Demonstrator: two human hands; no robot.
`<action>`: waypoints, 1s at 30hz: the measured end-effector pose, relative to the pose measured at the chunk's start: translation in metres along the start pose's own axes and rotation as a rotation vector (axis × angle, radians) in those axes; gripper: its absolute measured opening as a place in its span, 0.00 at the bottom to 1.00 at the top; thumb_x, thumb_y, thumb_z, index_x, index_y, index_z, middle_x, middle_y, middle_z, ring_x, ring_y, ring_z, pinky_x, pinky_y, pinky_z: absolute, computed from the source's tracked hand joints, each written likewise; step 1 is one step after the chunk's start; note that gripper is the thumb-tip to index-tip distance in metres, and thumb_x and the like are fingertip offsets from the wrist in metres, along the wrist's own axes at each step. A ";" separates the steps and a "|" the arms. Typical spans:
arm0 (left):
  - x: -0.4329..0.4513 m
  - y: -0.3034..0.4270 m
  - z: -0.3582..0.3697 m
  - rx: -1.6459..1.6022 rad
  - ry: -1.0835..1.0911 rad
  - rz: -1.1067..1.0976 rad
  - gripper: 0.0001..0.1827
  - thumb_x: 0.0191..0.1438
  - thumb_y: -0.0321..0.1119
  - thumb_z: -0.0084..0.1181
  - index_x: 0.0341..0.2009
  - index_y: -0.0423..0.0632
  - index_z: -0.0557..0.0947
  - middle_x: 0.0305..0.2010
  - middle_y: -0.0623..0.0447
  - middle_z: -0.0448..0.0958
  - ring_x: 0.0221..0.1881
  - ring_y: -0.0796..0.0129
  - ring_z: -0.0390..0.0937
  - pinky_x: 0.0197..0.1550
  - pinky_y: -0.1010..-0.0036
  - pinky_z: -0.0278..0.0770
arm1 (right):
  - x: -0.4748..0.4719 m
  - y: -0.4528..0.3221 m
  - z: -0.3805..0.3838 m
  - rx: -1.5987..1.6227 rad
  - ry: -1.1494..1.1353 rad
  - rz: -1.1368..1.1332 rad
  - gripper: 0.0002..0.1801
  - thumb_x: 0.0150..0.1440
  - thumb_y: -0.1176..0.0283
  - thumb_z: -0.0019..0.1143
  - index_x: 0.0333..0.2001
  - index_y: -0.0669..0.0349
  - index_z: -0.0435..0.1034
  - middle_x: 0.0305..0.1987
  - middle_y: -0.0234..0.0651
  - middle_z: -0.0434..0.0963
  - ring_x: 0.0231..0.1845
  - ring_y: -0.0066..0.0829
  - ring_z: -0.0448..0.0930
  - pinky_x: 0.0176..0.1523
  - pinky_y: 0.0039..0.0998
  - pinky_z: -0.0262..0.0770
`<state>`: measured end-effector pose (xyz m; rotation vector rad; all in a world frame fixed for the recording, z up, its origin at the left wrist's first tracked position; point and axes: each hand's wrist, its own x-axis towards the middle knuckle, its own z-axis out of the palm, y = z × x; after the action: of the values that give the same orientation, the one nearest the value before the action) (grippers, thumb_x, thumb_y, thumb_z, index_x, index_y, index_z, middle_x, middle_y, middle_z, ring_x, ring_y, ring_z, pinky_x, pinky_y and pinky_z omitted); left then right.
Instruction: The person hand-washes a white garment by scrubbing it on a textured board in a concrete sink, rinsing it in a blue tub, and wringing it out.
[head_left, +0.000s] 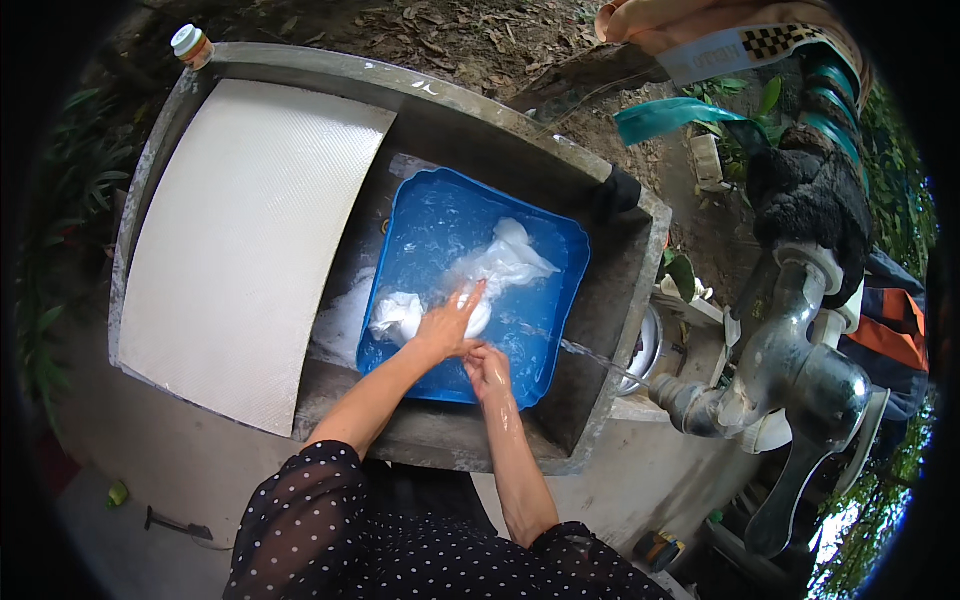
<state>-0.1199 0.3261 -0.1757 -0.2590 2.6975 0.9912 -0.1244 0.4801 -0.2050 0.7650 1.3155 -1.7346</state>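
Note:
A blue plastic basin of cloudy water sits in a concrete sink, with a soaked white cloth bunched in it. My left hand lies palm down over the cloth's middle, fingers spread, pressing on a rounded bulge. Another white bunch shows left of that hand; whether it is the same piece cannot be made out. My right hand is beside the left one at the basin's near side, fingers bent and touching it. Its fingertips are partly hidden, so a hold on cloth cannot be confirmed. Both hands are wet.
A pale textured washboard slab fills the sink's left part. From the right, a metal tap runs a water stream into the basin. A white-capped container stands on the far left corner of the concrete rim.

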 end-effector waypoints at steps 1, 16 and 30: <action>-0.002 -0.021 0.014 -0.013 -0.095 -0.018 0.43 0.47 0.49 0.61 0.66 0.54 0.61 0.62 0.34 0.64 0.48 0.42 0.77 0.49 0.53 0.75 | 0.005 0.007 0.004 0.183 0.180 0.045 0.13 0.52 0.80 0.49 0.44 0.69 0.68 0.44 0.43 0.76 0.39 0.37 0.80 0.40 0.33 0.78; -0.065 0.099 -0.098 -0.544 0.074 0.343 0.27 0.40 0.29 0.57 0.50 0.51 0.79 0.55 0.39 0.71 0.41 0.40 0.78 0.43 0.56 0.78 | -0.016 -0.054 0.057 0.536 -0.420 -0.062 0.31 0.61 0.47 0.44 0.60 0.57 0.61 0.61 0.44 0.69 0.59 0.45 0.71 0.61 0.48 0.69; 0.028 -0.008 -0.076 -0.090 0.331 -0.267 0.19 0.52 0.47 0.57 0.42 0.47 0.79 0.40 0.39 0.78 0.36 0.42 0.80 0.37 0.52 0.78 | -0.023 -0.094 0.098 0.301 0.142 -0.347 0.11 0.53 0.77 0.59 0.42 0.63 0.72 0.43 0.37 0.78 0.45 0.32 0.79 0.51 0.35 0.77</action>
<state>-0.1577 0.2677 -0.1331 -0.8456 2.8011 1.0666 -0.1949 0.4032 -0.1144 0.8799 1.3589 -2.2253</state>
